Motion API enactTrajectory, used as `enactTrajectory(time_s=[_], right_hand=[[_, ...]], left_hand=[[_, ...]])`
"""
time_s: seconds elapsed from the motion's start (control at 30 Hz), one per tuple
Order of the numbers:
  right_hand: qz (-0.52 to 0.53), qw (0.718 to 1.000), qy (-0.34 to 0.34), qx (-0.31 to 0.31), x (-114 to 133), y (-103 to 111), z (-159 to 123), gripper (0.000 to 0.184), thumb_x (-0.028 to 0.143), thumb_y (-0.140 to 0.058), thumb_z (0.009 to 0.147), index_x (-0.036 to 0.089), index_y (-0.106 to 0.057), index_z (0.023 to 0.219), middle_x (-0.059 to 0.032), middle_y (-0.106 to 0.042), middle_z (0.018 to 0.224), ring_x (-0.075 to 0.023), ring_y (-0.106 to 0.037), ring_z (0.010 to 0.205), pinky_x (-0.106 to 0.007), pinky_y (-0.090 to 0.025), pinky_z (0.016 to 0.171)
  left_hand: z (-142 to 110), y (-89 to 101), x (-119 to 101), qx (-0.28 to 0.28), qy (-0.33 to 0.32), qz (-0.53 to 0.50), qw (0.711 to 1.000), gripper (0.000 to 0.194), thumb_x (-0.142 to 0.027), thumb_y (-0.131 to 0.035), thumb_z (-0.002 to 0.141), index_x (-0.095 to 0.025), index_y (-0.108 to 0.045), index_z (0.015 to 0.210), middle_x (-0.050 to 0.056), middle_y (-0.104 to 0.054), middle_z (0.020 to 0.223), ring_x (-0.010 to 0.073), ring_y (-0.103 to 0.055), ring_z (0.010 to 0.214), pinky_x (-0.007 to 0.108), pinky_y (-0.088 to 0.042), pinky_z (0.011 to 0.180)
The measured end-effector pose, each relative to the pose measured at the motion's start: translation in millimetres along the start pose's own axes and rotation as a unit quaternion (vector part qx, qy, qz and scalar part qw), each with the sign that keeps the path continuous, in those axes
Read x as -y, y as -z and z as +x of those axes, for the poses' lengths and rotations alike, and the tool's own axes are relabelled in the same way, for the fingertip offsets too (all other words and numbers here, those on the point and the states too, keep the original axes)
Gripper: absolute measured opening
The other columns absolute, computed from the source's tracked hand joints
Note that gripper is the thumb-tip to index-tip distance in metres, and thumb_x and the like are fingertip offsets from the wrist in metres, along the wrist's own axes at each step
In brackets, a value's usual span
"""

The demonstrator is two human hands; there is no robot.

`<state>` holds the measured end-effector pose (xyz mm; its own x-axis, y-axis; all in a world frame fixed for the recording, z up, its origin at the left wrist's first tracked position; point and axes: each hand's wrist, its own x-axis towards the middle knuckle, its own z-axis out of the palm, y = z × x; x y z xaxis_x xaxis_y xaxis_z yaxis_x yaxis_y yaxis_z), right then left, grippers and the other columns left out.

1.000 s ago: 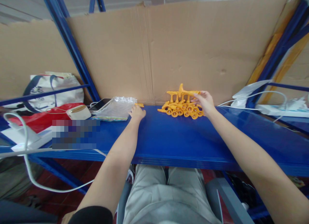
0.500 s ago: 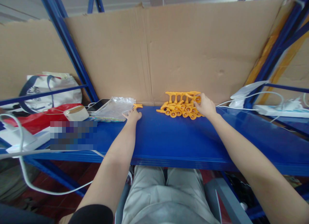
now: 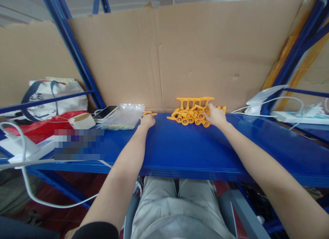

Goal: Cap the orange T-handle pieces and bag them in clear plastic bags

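Note:
A pile of yellow plastic T-shaped pieces with round cupped ends [image 3: 190, 115] lies on the blue shelf against the cardboard, some standing in a row behind. My right hand [image 3: 217, 116] is at the pile's right side, fingers closed on one cup-ended yellow piece [image 3: 206, 109]; the fingertips are partly hidden. Farther left, my left hand [image 3: 148, 121] is closed at a single yellow piece [image 3: 151, 113], whose bar sticks out above the knuckles. Beside that hand lies a stack of clear plastic bags [image 3: 123, 117].
A phone [image 3: 109, 112], a white box-like item [image 3: 82, 120], a red bag [image 3: 43, 126] and a white tote bag [image 3: 56, 98] are at left. White cables and a power strip [image 3: 300, 118] lie at right. Blue posts and a cardboard wall [image 3: 205, 54] bound the shelf [image 3: 185, 146].
My left hand has shifted slightly right, its spread fingers closing at the single yellow piece. My right hand has moved a little left and down over the pile, uncovering pieces at its right end.

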<state>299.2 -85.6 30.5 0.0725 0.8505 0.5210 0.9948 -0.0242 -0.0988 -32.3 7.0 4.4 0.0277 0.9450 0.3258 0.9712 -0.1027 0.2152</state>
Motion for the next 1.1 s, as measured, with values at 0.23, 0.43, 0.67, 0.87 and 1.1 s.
enactTrajectory(time_s=[0.23, 0.43, 0.67, 0.87, 1.1], right_hand=[[-0.028, 0.995, -0.001, 0.099, -2.9, 9.4, 1.1, 0.051, 0.031, -0.052, 0.087, 0.011, -0.049, 0.134, -0.0223, -0.064, 0.126, -0.0384, -0.06, 0.118, -0.053, -0.043, 0.096], [-0.028, 0.99, -0.009, 0.135, -4.4, 11.8, 3.2, 0.053, 0.031, -0.055, 0.087, 0.011, -0.05, 0.136, -0.0212, -0.063, 0.13, -0.0383, -0.059, 0.121, -0.053, -0.044, 0.097], [0.064, 0.988, 0.002, 0.137, -24.4, -6.0, 15.3, 0.048, 0.031, -0.06, 0.084, 0.013, -0.06, 0.129, -0.0166, -0.066, 0.127, -0.0318, -0.063, 0.117, -0.042, -0.048, 0.098], [0.176, 0.981, -0.08, 0.016, -51.6, -3.5, 25.9, 0.03, 0.027, -0.054, 0.087, 0.016, -0.069, 0.11, -0.0123, -0.072, 0.112, -0.0255, -0.068, 0.103, -0.037, -0.053, 0.09], [0.188, 0.949, -0.245, -0.061, -94.2, -4.5, 32.2, 0.037, 0.016, -0.051, 0.082, 0.012, -0.066, 0.115, -0.0166, -0.069, 0.114, -0.0273, -0.065, 0.106, -0.036, -0.051, 0.089]], left_hand=[[3.8, -4.8, -13.7, -0.002, -0.104, -0.062, 0.993, 0.021, -0.009, -0.055, 0.071, -0.019, -0.073, 0.074, 0.011, -0.077, 0.091, 0.0265, -0.071, 0.096, 0.032, -0.053, 0.088], [-1.6, -0.7, -24.6, 0.036, -0.169, -0.107, 0.979, 0.016, -0.008, -0.058, 0.067, -0.019, -0.068, 0.064, 0.008, -0.076, 0.08, 0.0216, -0.072, 0.082, 0.026, -0.055, 0.075], [-11.1, 11.1, -34.6, 0.089, -0.136, -0.059, 0.985, 0.029, -0.002, -0.053, 0.07, -0.016, -0.074, 0.082, 0.006, -0.077, 0.096, 0.0177, -0.07, 0.096, 0.02, -0.051, 0.084], [-11.8, 11.1, -36.8, 0.102, -0.132, -0.05, 0.985, 0.032, -0.002, -0.052, 0.072, -0.016, -0.076, 0.088, 0.005, -0.077, 0.099, 0.0176, -0.069, 0.098, 0.019, -0.05, 0.087], [-14.6, 13.5, -39.4, 0.106, -0.131, -0.047, 0.985, 0.032, -0.001, -0.052, 0.075, -0.015, -0.076, 0.089, 0.007, -0.077, 0.101, 0.0181, -0.069, 0.101, 0.02, -0.049, 0.089]])
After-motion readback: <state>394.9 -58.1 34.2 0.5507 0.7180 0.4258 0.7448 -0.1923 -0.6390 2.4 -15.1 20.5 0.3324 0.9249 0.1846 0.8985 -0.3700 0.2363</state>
